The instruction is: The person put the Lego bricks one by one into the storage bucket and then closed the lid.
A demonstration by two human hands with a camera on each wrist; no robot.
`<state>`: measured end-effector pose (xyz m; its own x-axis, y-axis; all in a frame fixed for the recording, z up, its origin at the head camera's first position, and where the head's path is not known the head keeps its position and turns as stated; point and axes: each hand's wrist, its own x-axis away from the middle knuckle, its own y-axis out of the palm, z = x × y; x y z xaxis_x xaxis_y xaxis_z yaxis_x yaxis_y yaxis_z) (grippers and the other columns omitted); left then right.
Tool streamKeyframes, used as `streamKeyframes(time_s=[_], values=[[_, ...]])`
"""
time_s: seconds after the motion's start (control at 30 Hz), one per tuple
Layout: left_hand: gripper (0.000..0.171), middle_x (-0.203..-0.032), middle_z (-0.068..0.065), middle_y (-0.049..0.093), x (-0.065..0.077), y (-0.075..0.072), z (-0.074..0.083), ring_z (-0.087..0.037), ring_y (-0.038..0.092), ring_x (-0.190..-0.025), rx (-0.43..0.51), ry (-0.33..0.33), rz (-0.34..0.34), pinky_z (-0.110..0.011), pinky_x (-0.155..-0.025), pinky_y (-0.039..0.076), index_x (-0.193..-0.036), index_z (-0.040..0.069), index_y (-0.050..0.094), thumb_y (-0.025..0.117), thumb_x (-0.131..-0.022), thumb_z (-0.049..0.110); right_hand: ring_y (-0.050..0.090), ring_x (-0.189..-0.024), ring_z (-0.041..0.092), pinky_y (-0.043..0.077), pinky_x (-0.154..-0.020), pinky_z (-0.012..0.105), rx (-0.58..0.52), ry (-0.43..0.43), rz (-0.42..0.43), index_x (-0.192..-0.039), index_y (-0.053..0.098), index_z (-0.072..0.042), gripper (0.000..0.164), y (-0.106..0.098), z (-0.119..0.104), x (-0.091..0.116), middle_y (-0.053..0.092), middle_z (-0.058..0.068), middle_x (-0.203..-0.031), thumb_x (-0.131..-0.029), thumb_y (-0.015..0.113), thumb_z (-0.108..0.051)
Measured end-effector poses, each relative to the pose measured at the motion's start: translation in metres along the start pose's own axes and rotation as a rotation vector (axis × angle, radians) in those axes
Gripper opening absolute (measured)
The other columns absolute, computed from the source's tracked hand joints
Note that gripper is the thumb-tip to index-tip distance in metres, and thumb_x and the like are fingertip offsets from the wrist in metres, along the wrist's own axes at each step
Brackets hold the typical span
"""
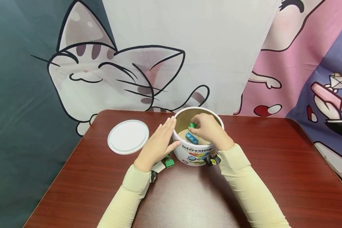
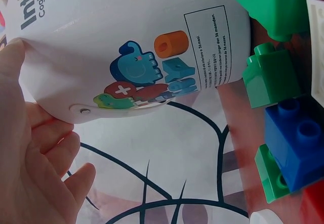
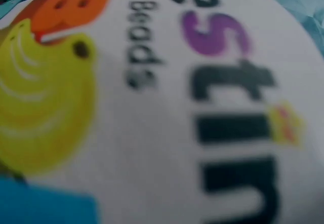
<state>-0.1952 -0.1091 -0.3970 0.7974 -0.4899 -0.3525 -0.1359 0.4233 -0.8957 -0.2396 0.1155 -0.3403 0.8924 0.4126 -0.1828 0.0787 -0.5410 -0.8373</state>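
A white printed bucket (image 1: pixel 188 155) stands on the table near its far edge. My right hand (image 1: pixel 209 128) reaches into its mouth and pinches a green block (image 1: pixel 192 125) between thumb and fingers. Below that, a blue block (image 1: pixel 192 138) lies on the bucket's floor. Against the bucket's left side, my left hand (image 1: pixel 158 144) rests with fingers extended and thumb by the rim; the left wrist view shows its fingertips at the wall. Under the left wrist, a green block (image 2: pixel 272 77), a blue block (image 2: pixel 298 138) and a red block (image 2: pixel 314 204) sit beside the bucket. The bucket's wall fills the right wrist view.
A round white lid (image 1: pixel 128 136) lies flat on the reddish-brown table (image 1: pixel 273 164), left of the bucket. Behind the table's far edge hangs a cloth backdrop (image 1: pixel 222 47) with cartoon cats.
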Motion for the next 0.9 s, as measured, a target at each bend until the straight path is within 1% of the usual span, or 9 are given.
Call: streamKeyframes(time_s=[0.07,0.17,0.27,0.37,0.5,0.67,0.8,0.9], values=[[0.078,-0.167,-0.011,0.022,0.0,0.0,0.0,-0.022,0.017,-0.154,0.0,0.001,0.0,-0.047,-0.123,0.022,-0.159,0.001,0.025,0.054,-0.103,0.046,0.07,-0.096,0.033,0.057,-0.087,0.046,-0.004,-0.001,-0.022,-0.113,0.069,0.009,0.033,0.003,-0.001,-0.001,0.072,0.02,-0.102,-0.087,0.076,-0.01],[0.078,-0.167,-0.011,0.023,0.0,0.001,0.0,-0.022,0.017,-0.155,0.003,0.001,0.002,-0.048,-0.123,0.023,-0.159,0.001,0.025,0.055,-0.103,0.046,0.071,-0.099,0.033,0.057,-0.09,0.046,-0.018,-0.014,-0.011,-0.118,0.067,0.009,0.034,0.005,-0.001,0.0,0.072,0.022,-0.108,-0.09,0.073,-0.008],[0.078,-0.167,-0.011,0.022,-0.001,0.001,0.0,-0.021,0.016,-0.155,0.004,0.0,0.0,-0.046,-0.123,0.022,-0.16,0.001,0.025,0.054,-0.103,0.046,0.072,-0.097,0.033,0.058,-0.088,0.046,-0.029,-0.043,0.04,-0.118,0.068,0.009,0.029,0.005,-0.001,0.004,0.072,0.022,-0.108,-0.092,0.069,-0.006],[0.078,-0.167,-0.01,0.022,0.0,0.002,0.0,-0.02,0.016,-0.155,0.002,-0.007,-0.002,-0.045,-0.124,0.02,-0.16,0.002,0.024,0.054,-0.103,0.047,0.072,-0.09,0.03,0.058,-0.084,0.044,-0.041,-0.079,0.1,-0.113,0.069,0.007,0.023,0.002,0.0,0.01,0.071,0.019,-0.105,-0.094,0.066,-0.005],[0.079,-0.167,-0.01,0.022,-0.001,0.002,-0.001,-0.021,0.016,-0.155,0.0,-0.006,0.003,-0.044,-0.124,0.02,-0.16,0.002,0.024,0.054,-0.103,0.048,0.068,-0.083,0.024,0.057,-0.076,0.04,-0.072,-0.113,0.208,-0.107,0.072,0.003,0.017,-0.003,0.002,0.019,0.07,0.013,-0.098,-0.095,0.065,-0.006],[0.079,-0.167,-0.01,0.022,0.0,0.002,-0.001,-0.02,0.015,-0.155,0.0,-0.004,0.003,-0.045,-0.124,0.02,-0.16,0.002,0.025,0.055,-0.103,0.048,0.063,-0.078,0.019,0.053,-0.07,0.035,-0.103,-0.131,0.387,-0.102,0.073,-0.001,0.012,-0.009,0.008,0.033,0.066,0.008,-0.091,-0.093,0.066,-0.005],[0.079,-0.167,-0.01,0.022,0.0,0.002,0.0,-0.02,0.016,-0.155,-0.001,-0.005,0.004,-0.044,-0.124,0.02,-0.16,0.002,0.025,0.055,-0.103,0.047,0.061,-0.077,0.017,0.049,-0.068,0.026,-0.099,-0.132,0.498,-0.102,0.074,-0.003,0.013,-0.015,0.017,0.044,0.066,0.007,-0.089,-0.091,0.067,-0.003],[0.078,-0.167,-0.01,0.022,0.0,0.002,0.0,-0.02,0.016,-0.155,0.001,-0.006,0.007,-0.044,-0.124,0.019,-0.16,0.002,0.026,0.055,-0.103,0.047,0.06,-0.078,0.015,0.047,-0.068,0.018,-0.115,-0.106,0.576,-0.102,0.075,-0.003,0.014,-0.02,0.024,0.051,0.067,0.008,-0.089,-0.092,0.066,-0.003]])
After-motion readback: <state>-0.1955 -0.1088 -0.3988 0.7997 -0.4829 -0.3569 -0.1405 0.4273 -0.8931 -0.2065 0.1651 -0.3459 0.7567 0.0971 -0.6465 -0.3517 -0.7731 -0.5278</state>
